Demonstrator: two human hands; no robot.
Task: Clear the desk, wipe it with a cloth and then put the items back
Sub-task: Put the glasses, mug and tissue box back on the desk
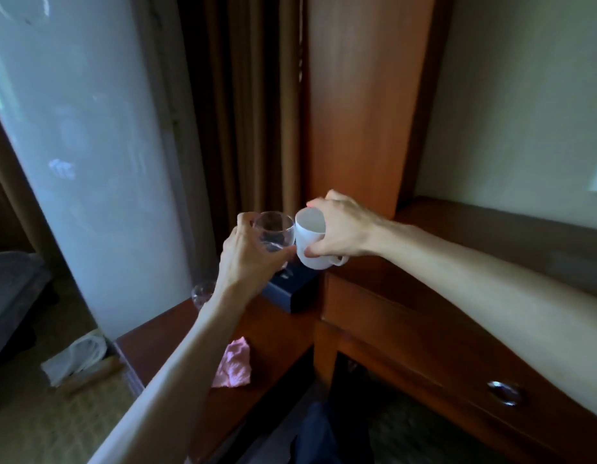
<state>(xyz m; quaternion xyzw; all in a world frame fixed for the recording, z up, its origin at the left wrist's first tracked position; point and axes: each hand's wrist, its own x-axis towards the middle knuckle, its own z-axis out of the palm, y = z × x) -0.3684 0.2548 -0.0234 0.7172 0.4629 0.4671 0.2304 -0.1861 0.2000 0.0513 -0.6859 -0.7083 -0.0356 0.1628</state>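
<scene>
Fingers of the left hand [248, 259] curled round a clear glass [275, 231], while the right hand [339, 229] gripped a white mug [308, 237] from above, thumb on its near side and handle pointing down to the right. Glass and mug were held in the air, their rims almost touching, above the far end of the low wooden desk [163, 343]. Below them a dark blue box [288, 291] lay at the desk's far right corner, against the taller drawer unit [407, 326]. A second glass [203, 293] stood near the desk's far left edge, partly hidden by the left wrist. A crumpled pink cloth [233, 365] lay on the near part of the desk, with bare wood around it. A white plastic bag [76, 360] sat on the floor to the left.
</scene>
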